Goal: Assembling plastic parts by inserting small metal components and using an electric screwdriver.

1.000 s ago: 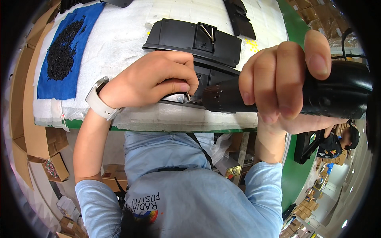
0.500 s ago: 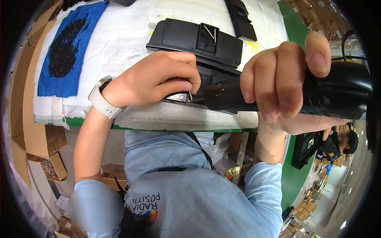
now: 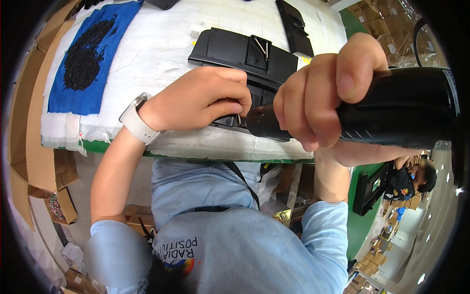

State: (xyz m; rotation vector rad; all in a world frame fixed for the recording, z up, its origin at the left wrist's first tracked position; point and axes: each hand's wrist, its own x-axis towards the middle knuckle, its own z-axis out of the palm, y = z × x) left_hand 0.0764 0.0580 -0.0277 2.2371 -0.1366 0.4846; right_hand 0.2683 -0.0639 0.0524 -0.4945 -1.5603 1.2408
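My right hand (image 3: 318,100) is wrapped around a thick black power screwdriver (image 3: 401,105), its tapered nose pointing left. That nose hangs over a black plastic housing (image 3: 264,94) at the table's front edge, hiding part of it. Against the same housing, my left hand (image 3: 200,95) pinches a thin metal pin (image 3: 239,119) between thumb and fingers, close beside the tool's nose. Whether the tool touches the pin I cannot tell. Just behind lies a second black housing (image 3: 223,48), with loose metal pins (image 3: 263,47) in its square recess.
A blue cloth (image 3: 108,51) at the left bears a heap of small black pieces (image 3: 82,63). Another black part (image 3: 295,29) lies at the back right. Cardboard boxes (image 3: 41,117) stand left of the white-covered table (image 3: 152,54). Another person (image 3: 404,181) is at the far right.
My right hand and the screwdriver have shifted slightly left, and the hand appears higher. My left hand has moved a little right, still pinching the pin. The whole view has shifted slightly.
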